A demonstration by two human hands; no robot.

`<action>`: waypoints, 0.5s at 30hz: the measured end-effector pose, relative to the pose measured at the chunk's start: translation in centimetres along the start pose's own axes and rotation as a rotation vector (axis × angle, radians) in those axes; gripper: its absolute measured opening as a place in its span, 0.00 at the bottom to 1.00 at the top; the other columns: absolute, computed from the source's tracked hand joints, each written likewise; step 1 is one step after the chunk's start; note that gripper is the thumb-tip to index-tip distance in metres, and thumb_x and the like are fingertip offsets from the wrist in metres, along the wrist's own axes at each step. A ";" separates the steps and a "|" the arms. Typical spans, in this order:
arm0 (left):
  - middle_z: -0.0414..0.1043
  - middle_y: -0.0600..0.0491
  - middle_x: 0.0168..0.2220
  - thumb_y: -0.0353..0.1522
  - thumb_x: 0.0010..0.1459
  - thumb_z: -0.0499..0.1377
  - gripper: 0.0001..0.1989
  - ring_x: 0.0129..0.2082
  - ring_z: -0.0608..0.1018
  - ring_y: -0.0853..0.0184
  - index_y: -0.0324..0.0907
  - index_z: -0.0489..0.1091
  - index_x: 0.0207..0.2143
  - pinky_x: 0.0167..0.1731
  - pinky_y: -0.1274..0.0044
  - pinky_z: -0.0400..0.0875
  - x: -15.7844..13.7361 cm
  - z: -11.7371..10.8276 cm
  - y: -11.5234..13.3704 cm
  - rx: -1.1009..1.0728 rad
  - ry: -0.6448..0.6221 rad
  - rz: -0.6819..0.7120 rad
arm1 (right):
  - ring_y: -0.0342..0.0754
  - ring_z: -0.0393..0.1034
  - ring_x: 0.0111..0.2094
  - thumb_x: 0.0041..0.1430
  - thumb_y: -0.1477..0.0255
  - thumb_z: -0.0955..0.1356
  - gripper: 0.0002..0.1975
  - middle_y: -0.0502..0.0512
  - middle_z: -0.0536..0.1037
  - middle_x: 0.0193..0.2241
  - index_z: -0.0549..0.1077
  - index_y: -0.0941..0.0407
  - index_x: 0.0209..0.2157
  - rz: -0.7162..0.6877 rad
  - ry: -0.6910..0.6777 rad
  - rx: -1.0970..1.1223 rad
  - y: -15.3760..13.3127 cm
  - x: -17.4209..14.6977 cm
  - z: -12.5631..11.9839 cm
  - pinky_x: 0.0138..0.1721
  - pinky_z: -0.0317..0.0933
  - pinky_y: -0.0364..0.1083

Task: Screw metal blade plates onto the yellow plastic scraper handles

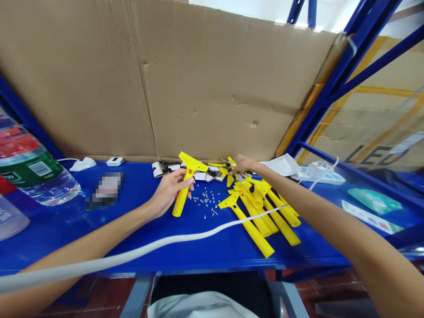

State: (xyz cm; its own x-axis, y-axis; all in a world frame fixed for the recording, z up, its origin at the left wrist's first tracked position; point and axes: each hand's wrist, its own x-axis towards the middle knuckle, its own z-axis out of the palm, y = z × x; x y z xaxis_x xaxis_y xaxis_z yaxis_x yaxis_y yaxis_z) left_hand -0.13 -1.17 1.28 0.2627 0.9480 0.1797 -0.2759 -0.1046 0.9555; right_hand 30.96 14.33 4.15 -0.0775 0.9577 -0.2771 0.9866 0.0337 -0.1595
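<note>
My left hand is closed around a yellow scraper handle, its wide triangular head tilted up to the right. Farther back on the right, my right hand has its fingers curled together over small yellow pieces. A thin dark shaft shows beside those fingers, but what they grip is too small to make out. Below my right forearm lies a pile of yellow scraper handles. Between the hands, several small screws and nuts are scattered on the blue tabletop.
Small black-and-white packets lie along the cardboard wall. A white cable crosses the foreground. At left stand a large bottle and a blurred-out flat object. A power strip and a green plastic bag lie right.
</note>
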 end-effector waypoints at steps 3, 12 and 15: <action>0.77 0.48 0.36 0.36 0.56 0.77 0.20 0.32 0.78 0.66 0.37 0.79 0.48 0.30 0.75 0.78 0.0 -0.1 -0.1 -0.004 -0.008 -0.002 | 0.48 0.80 0.40 0.73 0.63 0.74 0.15 0.57 0.82 0.45 0.78 0.60 0.51 -0.009 0.048 -0.029 0.0 0.5 0.0 0.42 0.78 0.49; 0.77 0.50 0.35 0.37 0.59 0.76 0.19 0.30 0.79 0.67 0.38 0.78 0.49 0.31 0.74 0.77 -0.1 -0.4 -0.4 0.014 -0.042 -0.016 | 0.44 0.76 0.31 0.67 0.67 0.78 0.12 0.52 0.81 0.36 0.78 0.59 0.44 -0.107 0.188 0.025 0.0 1.4 -0.4 0.33 0.71 0.44; 0.77 0.50 0.35 0.37 0.59 0.75 0.19 0.30 0.79 0.67 0.39 0.78 0.48 0.31 0.75 0.77 -0.2 -0.5 -0.4 0.017 -0.055 -0.022 | 0.45 0.74 0.24 0.59 0.71 0.81 0.14 0.50 0.78 0.27 0.75 0.59 0.36 -0.146 0.281 0.140 -0.1 0.2 -1.6 0.26 0.62 0.43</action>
State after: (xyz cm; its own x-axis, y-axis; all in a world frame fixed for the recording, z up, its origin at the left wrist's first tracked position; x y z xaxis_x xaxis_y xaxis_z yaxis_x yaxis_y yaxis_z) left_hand -0.49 -1.14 0.74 0.3191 0.9323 0.1705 -0.2538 -0.0893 0.9631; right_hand 31.06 14.94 5.67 -0.1550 0.9875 0.0270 0.9372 0.1556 -0.3122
